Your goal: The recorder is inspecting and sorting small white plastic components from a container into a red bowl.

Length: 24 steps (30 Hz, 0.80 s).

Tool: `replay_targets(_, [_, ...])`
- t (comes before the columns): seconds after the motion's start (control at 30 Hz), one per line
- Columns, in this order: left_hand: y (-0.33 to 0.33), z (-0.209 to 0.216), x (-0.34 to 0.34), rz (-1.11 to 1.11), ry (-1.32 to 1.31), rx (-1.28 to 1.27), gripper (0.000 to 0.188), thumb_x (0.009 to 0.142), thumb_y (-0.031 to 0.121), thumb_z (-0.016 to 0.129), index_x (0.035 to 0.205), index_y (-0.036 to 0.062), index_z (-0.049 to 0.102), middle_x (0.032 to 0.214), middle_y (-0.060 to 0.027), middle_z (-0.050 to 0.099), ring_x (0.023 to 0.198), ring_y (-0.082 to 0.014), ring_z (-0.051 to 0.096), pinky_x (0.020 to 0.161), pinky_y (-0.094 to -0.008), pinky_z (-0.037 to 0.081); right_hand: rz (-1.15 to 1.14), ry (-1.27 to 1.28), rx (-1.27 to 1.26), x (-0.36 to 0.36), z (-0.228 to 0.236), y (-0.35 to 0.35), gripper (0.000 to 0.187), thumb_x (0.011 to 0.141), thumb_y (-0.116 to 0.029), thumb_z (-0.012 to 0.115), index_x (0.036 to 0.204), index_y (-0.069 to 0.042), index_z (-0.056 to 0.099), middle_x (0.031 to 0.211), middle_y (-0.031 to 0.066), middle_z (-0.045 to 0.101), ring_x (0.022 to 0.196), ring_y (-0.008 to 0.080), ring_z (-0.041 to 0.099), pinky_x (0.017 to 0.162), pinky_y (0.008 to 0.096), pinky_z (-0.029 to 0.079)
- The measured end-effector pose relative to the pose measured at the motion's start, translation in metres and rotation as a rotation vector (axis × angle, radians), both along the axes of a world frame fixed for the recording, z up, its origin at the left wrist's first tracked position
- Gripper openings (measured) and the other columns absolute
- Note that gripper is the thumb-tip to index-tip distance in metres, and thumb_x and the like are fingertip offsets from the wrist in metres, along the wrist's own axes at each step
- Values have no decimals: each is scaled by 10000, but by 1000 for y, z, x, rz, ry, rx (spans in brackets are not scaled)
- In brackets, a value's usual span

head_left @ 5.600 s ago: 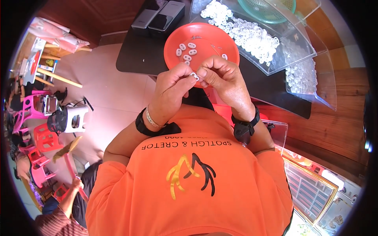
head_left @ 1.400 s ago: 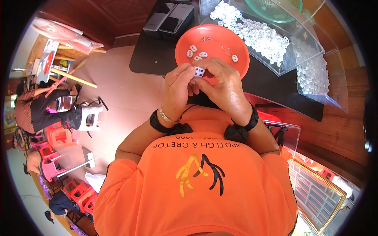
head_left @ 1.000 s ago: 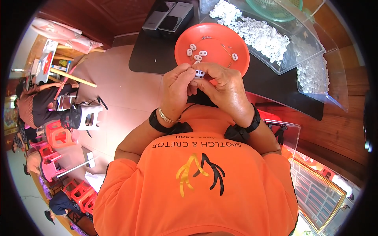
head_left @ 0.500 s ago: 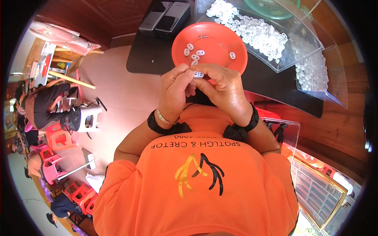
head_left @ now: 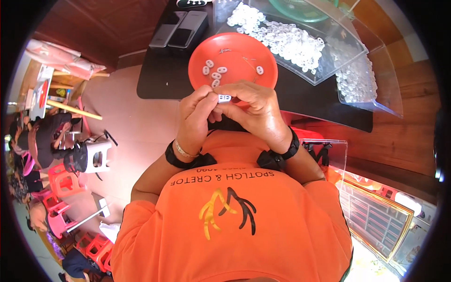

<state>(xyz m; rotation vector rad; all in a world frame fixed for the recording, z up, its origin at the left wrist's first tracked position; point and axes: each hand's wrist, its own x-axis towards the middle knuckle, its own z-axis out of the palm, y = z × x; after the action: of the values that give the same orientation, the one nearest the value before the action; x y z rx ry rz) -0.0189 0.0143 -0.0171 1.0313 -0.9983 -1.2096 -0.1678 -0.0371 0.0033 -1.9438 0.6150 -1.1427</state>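
Above the near rim of an orange-red plastic bowl [head_left: 237, 52], both hands meet at a small white two-hole plastic piece [head_left: 224, 98]. My left hand [head_left: 195, 113] pinches its left side between thumb and fingers. From the other side, my right hand [head_left: 258, 108] grips it with thumb and forefinger, the fingers curled over. Dark openings show on the face of the piece; its ends are hidden by the fingertips. In the bowl lie several similar white two-hole pieces [head_left: 221, 70] and some thin metal bits [head_left: 225, 50].
The bowl stands on a black tabletop [head_left: 159, 87]. Two grey-black boxy devices [head_left: 188, 30] sit behind it at left. A clear bin of white pieces [head_left: 296, 44] stands to the right, beside another clear container [head_left: 354, 80]. Stools [head_left: 66, 181] and people occupy the left.
The view has shifted, so the bowl and bins appear farther left and slightly lower. Both hands keep their pinch on the white piece. A shoe now shows at the top edge.
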Motion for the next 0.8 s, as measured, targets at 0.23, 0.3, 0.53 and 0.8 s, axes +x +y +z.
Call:
replay_targets(0.23, [1, -3, 1, -11, -7, -28, 187, 909, 158, 488, 796, 23, 552, 636, 2, 520, 574, -57, 473, 528, -205, 372, -21, 95, -60, 1, -2, 1, 302, 716, -43, 749, 1007, -67, 671, 861, 77, 667, 726, 191, 673, 600, 266, 550])
replay_targets(0.3, [3, -4, 2, -13, -6, -35, 184, 908, 160, 490, 805, 22, 556, 639, 3, 520, 575, -56, 473, 528, -203, 373, -55, 84, -96, 2, -2, 3, 329, 707, -39, 752, 1023, -50, 661, 876, 79, 659, 739, 179, 667, 626, 252, 546])
replay_targets(0.53, [2, -2, 1, 50, -15, -30, 192, 919, 178, 475, 845, 16, 547, 674, -10, 535, 583, -58, 470, 534, -202, 370, 12, -178, 191, 3, -20, 8, 353, 779, 50, 682, 1109, -52, 610, 868, 41, 626, 773, 104, 625, 657, 234, 528])
replay_targets(0.8, [2, 5, 1, 9, -214, -97, 209, 926, 186, 455, 828, 19, 533, 671, -9, 512, 578, -71, 451, 524, -213, 348, 184, -265, 407, 4, -14, 9, 318, 840, 116, 578, 1124, -23, 554, 865, 28, 620, 783, 100, 619, 702, 238, 519])
